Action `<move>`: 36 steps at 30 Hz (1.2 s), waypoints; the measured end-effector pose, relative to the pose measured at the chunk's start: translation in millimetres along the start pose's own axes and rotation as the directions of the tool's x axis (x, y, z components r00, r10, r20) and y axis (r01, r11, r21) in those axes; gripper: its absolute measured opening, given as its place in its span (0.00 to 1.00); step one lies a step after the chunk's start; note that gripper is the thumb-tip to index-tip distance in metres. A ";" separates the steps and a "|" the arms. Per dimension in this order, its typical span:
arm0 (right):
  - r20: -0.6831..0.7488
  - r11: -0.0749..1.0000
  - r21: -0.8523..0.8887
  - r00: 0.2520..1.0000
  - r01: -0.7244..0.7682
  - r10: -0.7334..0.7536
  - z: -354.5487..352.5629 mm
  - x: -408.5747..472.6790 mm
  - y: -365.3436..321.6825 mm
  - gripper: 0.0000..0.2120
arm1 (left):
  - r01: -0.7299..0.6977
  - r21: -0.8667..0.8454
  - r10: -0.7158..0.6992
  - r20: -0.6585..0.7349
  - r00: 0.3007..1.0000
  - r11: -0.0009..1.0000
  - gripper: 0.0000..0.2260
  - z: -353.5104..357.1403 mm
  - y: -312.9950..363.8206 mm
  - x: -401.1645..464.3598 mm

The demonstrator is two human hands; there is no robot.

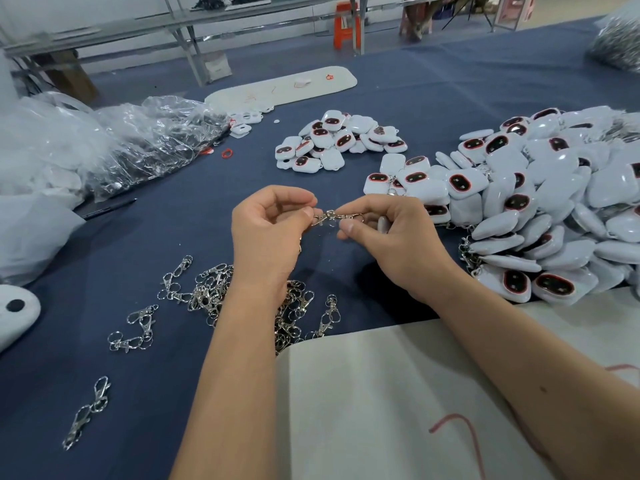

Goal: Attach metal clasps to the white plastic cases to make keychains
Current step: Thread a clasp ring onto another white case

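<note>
Here, left hand (268, 233) and right hand (391, 237) fingers pinching perhaps two linked clasps (337, 216), two case piles.

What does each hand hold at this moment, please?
Left hand: fingers pinch one end of a metal clasp.
Right hand: fingers pinch the other end; a white case seems tucked in its palm.

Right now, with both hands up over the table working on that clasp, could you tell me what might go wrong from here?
1. The left hand and right hand pinch a small metal clasp by the fingertips alone; it could slip and drop into the loose clasp pile below.
2. The right forearm lies close to the big heap of white cases; a sideways move might knock some over.
3. Whether a case is held is hard to tell.
</note>
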State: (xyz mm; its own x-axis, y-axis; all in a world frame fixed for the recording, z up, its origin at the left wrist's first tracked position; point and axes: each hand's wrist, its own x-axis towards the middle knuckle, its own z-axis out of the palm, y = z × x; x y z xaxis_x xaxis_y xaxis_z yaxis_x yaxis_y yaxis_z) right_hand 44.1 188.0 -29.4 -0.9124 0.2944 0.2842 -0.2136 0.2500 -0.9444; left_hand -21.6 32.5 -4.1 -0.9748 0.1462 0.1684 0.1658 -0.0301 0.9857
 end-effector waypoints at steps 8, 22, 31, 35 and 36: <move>0.015 0.994 -0.103 1.000 -0.024 0.026 0.0 -0.8 -0.6 0.10 | -0.056 0.149 0.106 -0.347 0.932 0.987 0.12 -5.8 -5.4 7.0; 0.611 0.885 -0.432 0.778 0.173 0.145 -11.0 -1.6 -18.1 0.07 | -0.009 0.281 0.140 -0.450 0.882 0.960 0.12 -11.2 -5.6 3.0; 0.153 0.999 -0.042 0.988 0.030 -0.023 -7.4 1.7 -0.3 0.03 | -0.128 0.226 0.091 0.168 0.982 0.966 0.05 7.1 -1.3 -4.7; 0.059 1.000 0.006 0.998 -0.007 0.007 -7.5 5.1 5.2 0.03 | -0.177 0.263 0.106 0.265 0.958 0.948 0.05 10.2 -6.8 -5.9; 0.052 1.000 0.014 0.999 -0.011 0.010 -7.6 5.3 6.2 0.03 | -0.162 0.249 0.093 0.265 0.960 0.955 0.05 8.9 -7.4 -5.4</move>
State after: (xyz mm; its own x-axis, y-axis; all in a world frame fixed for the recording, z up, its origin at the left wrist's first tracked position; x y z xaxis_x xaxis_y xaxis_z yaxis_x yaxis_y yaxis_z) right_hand 40.6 198.1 -32.4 -0.9314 0.2489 0.2656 -0.2085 0.2333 -0.9498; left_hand -16.3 40.7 -12.3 -0.8804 0.3998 0.2550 0.3533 0.1943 0.9151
